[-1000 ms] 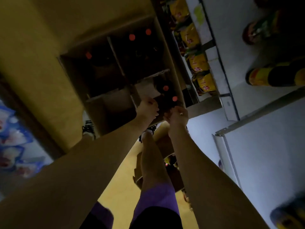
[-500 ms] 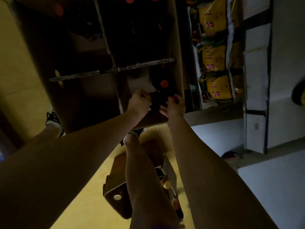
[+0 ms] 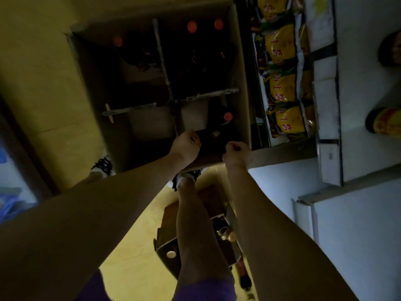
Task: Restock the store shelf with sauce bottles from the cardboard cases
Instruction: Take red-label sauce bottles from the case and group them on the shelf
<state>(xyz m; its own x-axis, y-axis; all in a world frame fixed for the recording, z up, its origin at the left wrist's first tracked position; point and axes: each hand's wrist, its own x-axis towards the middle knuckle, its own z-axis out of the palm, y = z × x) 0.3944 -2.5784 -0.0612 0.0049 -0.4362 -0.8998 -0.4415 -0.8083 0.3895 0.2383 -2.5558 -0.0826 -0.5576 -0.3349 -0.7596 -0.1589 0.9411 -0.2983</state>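
- Since half a second ago, the red cap beside the hands has dropped out of sight; one capped bottle [image 3: 227, 118] stands behind, in the case's [image 3: 243, 83] near-right cell.
- Both hands reach into that cell, likely to lift a dark bottle: left hand [image 3: 186, 146] and right hand [image 3: 237, 154] are curled, though what they grasp I cannot tell.
- Yellow packets [image 3: 282, 88] line the shelf alongside.

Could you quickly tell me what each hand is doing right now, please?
Left hand: curled, grip on a dark bottle in the cardboard case.
Right hand: fingers curled; cannot tell what it holds.
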